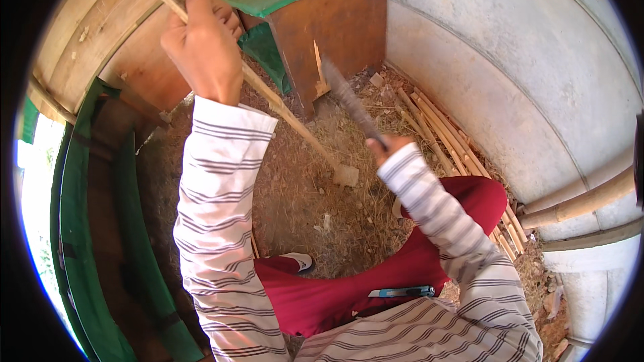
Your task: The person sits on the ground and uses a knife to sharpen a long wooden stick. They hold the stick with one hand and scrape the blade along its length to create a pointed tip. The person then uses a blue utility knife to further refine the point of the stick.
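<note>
My left hand [201,40] is raised at the upper left, gripping a long thin bamboo stick [288,110]. The stick slants down to the right, and its lower end rests on a small pale block [346,175] on the dirt ground. My right hand [388,146], mostly hidden behind its striped cuff, grips the handle of a dark-bladed knife [349,99]. The blade points up and to the left, close beside the stick but apart from it. I sit on the ground in red trousers.
A brown wooden box with a green top [329,20] stands ahead. Several cut bamboo sticks [443,135] lie along the pale curved wall [510,74]. A thick bamboo pole [580,204] is at right. Green sheeting [80,241] and wooden planks [87,33] line the left.
</note>
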{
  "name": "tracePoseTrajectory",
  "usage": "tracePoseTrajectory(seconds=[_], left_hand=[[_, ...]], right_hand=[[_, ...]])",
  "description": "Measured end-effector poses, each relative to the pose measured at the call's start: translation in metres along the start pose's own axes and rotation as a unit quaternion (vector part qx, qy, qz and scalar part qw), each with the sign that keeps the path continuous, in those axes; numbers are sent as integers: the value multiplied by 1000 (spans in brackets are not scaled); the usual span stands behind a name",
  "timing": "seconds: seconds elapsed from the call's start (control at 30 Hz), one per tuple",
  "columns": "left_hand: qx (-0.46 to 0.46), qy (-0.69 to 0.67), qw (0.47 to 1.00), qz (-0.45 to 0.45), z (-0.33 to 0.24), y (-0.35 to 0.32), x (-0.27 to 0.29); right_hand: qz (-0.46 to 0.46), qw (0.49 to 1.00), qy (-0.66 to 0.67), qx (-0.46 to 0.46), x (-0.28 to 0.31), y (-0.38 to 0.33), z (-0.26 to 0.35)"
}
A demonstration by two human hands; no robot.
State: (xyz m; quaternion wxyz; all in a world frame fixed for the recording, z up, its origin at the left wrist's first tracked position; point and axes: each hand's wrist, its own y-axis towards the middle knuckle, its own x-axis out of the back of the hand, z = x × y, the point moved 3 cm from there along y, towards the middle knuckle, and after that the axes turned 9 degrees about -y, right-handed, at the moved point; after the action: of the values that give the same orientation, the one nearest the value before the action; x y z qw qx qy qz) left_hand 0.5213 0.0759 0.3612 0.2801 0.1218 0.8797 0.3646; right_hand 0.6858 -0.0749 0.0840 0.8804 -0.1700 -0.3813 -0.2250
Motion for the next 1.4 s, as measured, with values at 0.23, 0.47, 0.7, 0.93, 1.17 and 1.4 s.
tracePoseTrajectory(seconds=[0.23,0.47,0.7,0.93,1.17,1.4], left_hand=[[-10,45,996,-70,10,-16,3],[-29,10,998,-55,-8,-9,30],[22,-22,1000,-2,-8,-18,20],[-14,-27,999,-22,3,-20,6],[-17,-19,999,-30,1,-24,18],[16,-59,996,61,-4,-18,24]], right_hand=[[78,973,-217,21,-180,58,-97],[208,953,-220,5,-211,26,-105],[211,965,-146,-47,-180,18,-92],[241,954,-172,-45,-200,8,-131],[171,980,-94,-27,-177,-12,-87],[229,958,-171,-26,-236,16,-128]])
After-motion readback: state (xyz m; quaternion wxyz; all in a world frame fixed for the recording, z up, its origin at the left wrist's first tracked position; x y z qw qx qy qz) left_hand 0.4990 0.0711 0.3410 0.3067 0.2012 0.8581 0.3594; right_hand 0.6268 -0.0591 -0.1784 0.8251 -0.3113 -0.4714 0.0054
